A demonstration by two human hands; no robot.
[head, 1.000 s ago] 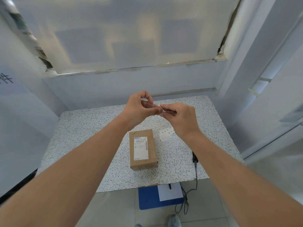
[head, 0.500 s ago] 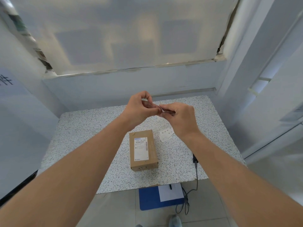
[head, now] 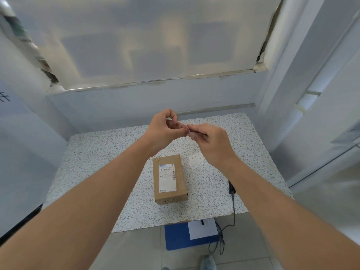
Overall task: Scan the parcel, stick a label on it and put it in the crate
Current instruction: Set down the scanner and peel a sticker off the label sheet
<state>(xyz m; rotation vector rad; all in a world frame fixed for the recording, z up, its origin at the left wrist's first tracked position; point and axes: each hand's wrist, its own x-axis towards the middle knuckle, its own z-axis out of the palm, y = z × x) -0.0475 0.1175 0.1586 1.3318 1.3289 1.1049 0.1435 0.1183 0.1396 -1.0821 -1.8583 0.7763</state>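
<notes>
Evidently the labelling step: left hand (head: 165,129) and right hand (head: 211,142) meet fingertip to fingertip, both pinching a small label (head: 187,128), probably peeling it; it is mostly hidden. Next it must go flat onto the parcel (head: 169,177), which lies on the table (head: 97,162) below the hands. Scanner (head: 231,188) sits under the right forearm. Blue crate (head: 175,238) on the floor nearest the person holds a white sheet (head: 202,229).

This looks like a small parcel-handling station in a plain back room. A speckled stone-look table (head: 97,162) stands against pale walls below a frosted window (head: 146,39), with a labelled cardboard parcel (head: 169,178), a corded barcode scanner (head: 231,189) and a blue crate (head: 175,237) on the tiled floor.
</notes>
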